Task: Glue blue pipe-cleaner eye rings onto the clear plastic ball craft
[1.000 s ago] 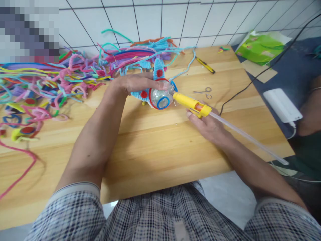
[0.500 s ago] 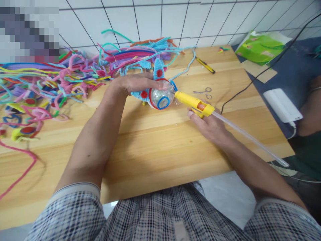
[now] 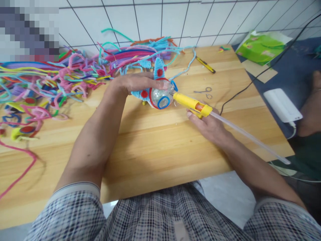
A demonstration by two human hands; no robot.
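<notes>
My left hand (image 3: 142,83) is closed on a craft figure (image 3: 158,95) with a clear, shiny round front. The figure has a red rim, blue rings and light blue fuzzy parts bearing red dots. The thumb lies along its top, while most of the other fingers are hidden. In my right hand (image 3: 209,125) is a yellow hot glue gun (image 3: 192,103), gripped by its handle. Its nozzle points left at the figure's clear front, near the upper blue ring; whether the tip touches cannot be made out. A long translucent glue stick (image 3: 250,135) sticks out of its back.
Colourful pipe cleaners (image 3: 72,72) are heaped along the left and back of the wooden table (image 3: 150,160). Small scissors (image 3: 206,92) and a yellow utility knife (image 3: 205,65) lie behind the glue gun. A black cable (image 3: 250,82) crosses the right side, near a white power bank (image 3: 282,105) and another person's arm (image 3: 311,110).
The glue gun and my right hand have shifted slightly left, with the nozzle a little lower on the figure. My left hand and the figure stay almost still.
</notes>
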